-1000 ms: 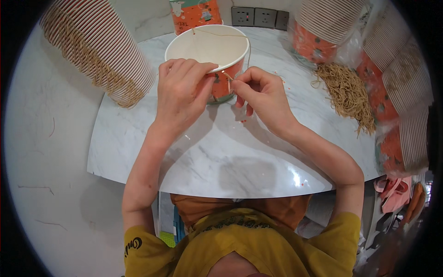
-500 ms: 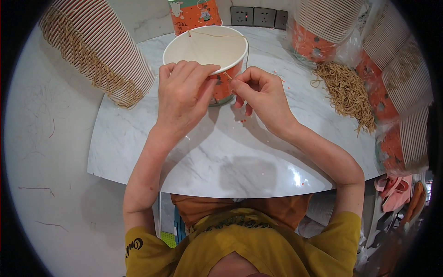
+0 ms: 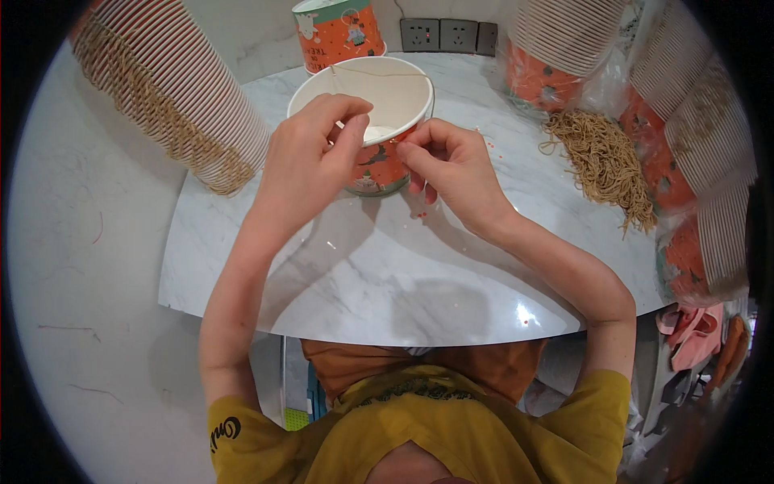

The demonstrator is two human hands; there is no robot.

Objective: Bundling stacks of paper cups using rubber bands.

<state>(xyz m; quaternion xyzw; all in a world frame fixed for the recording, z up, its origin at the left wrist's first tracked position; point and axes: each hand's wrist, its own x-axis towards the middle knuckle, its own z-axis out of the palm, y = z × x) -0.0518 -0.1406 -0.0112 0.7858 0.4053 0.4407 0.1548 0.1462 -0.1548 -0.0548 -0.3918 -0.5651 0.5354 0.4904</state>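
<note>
Head view:
1. Tilted cup stack [image 3: 205,89], with cord loops [image 3: 153,97] along its side.
2. Left hand [image 3: 302,161]: fingers curled by the rim of the cup [image 3: 379,165], thumb close to the forefinger; whether they grip anything, I cannot tell.
3. That cup stands mouth up on the table [image 3: 363,282], between the hands; a cord [image 3: 379,74] spans its far side.
4. Right hand [image 3: 459,169]: thumb and forefinger pinched together at the cup's wall.
5. Cord heap [image 3: 597,161], beside wrapped cups [image 3: 556,77].

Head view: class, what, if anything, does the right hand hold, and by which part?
The right hand appears to pinch the brown cord, but its grip hides where.
</note>
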